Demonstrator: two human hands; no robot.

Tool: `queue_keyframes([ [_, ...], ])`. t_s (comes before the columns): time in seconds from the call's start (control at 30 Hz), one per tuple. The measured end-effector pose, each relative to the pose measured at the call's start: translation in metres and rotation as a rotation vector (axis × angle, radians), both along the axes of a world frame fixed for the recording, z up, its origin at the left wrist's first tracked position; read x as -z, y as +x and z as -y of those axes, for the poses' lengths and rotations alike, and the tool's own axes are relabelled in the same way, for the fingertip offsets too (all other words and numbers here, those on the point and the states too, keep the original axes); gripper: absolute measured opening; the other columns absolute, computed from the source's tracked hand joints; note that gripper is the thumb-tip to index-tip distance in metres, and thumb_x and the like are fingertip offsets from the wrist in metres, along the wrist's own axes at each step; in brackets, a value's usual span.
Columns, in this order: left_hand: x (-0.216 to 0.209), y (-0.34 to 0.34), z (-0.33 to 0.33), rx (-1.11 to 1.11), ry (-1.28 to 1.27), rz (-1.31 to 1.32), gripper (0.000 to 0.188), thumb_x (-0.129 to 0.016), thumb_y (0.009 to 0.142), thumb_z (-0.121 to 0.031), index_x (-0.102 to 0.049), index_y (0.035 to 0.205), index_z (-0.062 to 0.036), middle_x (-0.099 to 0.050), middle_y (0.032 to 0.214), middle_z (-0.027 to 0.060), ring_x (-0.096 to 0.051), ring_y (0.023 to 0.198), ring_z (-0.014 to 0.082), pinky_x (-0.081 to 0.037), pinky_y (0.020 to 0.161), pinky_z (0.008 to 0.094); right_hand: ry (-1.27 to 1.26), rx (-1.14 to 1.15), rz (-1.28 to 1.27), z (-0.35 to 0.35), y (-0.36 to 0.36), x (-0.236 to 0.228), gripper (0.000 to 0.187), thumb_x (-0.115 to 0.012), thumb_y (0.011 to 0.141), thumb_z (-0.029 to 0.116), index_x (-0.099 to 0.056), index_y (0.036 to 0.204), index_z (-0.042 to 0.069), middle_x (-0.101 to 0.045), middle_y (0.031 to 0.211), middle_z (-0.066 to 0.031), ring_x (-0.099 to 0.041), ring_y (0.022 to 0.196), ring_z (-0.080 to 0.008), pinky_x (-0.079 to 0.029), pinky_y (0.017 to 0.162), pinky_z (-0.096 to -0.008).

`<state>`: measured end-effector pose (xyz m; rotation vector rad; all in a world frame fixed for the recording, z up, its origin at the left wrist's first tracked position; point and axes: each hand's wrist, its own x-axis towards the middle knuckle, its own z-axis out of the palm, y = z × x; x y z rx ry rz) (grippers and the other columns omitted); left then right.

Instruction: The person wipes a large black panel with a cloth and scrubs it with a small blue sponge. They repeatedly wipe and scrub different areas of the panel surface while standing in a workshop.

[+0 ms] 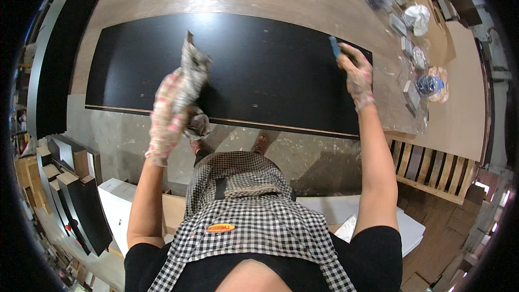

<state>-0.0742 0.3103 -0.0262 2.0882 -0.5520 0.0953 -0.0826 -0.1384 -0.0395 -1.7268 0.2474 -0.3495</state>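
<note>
A long black panel (243, 75) lies flat on the worktable in front of me. My left hand (166, 113), in a stained glove with pink marks, is closed around a crumpled grey rag (193, 70). The rag hangs over the panel's near left part, slightly blurred; I cannot tell whether it touches the surface. At the panel's right end, my right hand (358, 73), gloved too, pinches a small blue stick-like piece (334, 47). Its exact kind is too small to make out. Several small pale marks dot the panel's dark face.
Along the table's right side sit plastic bottles (430, 85), grey blocks (411, 95) and a crumpled white bag (417, 19). A slatted wooden pallet (432, 167) is at lower right. Dark boards (81, 200) stand at lower left, beside a white box (116, 205).
</note>
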Motion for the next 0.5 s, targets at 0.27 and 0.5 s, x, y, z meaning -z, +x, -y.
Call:
queue_keyframes([
  [0.27,0.037,-0.074,0.176,0.608,0.679,0.411,0.073,-0.067,0.072,-0.016,-0.042,0.140,-0.0063,-0.031,0.153,0.0127,-0.022,0.144,0.0317,-0.017,0.116,0.0513,0.235,-0.102,-0.024,0.030,0.017,0.031,0.037,-0.074,0.084,0.021,-0.065,0.114,0.000,-0.067,0.091,-0.0051,-0.061,0.077,-0.0102,-0.050,0.071,-0.0241],
  [0.5,0.058,-0.139,0.364,0.839,0.641,0.610,0.050,-0.048,0.088,-0.023,-0.047,0.137,-0.0110,-0.041,0.145,0.0125,-0.036,0.136,0.0291,-0.027,0.115,0.0463,0.202,-0.111,-0.100,0.030,0.018,0.024,0.038,-0.072,0.085,0.022,-0.063,0.115,-0.002,-0.067,0.095,-0.0088,-0.063,0.080,-0.0123,-0.052,0.070,-0.0253],
])
